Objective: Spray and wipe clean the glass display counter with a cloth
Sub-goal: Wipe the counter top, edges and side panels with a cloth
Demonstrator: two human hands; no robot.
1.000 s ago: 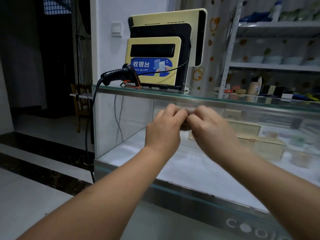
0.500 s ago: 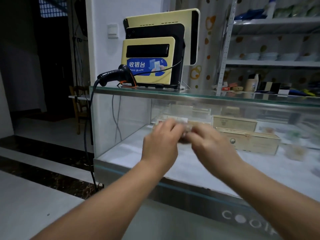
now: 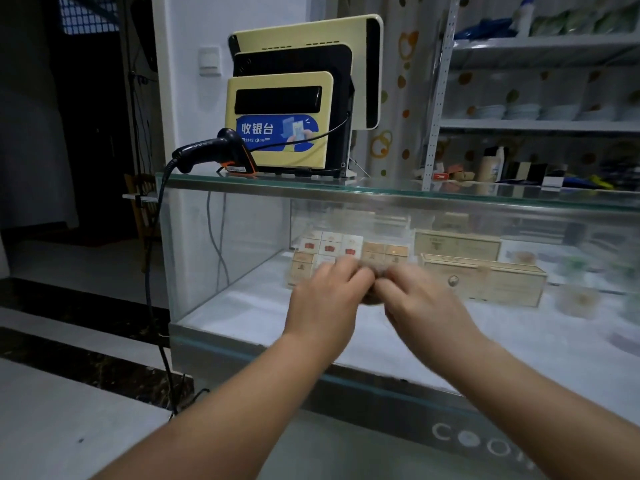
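The glass display counter [image 3: 242, 265] stands in front of me, and its front pane faces me. My left hand [image 3: 325, 299] and my right hand [image 3: 422, 306] meet side by side against that pane, about halfway down it. Their fingers are curled round a small, dark, bunched cloth [image 3: 373, 296], of which only a sliver shows between them. Both hands are motion-blurred. No spray bottle is in view.
A yellow cash register [image 3: 287, 98] and a black barcode scanner [image 3: 214, 150] sit on the glass top at the left, and the scanner's cable [image 3: 152, 271] hangs down the counter's left corner. Cigarette packs and wooden boxes [image 3: 481, 278] lie inside. Metal shelves [image 3: 536, 123] stand behind.
Both hands, still together on the cloth, have slid down the front pane from just under the top edge to about mid-height.
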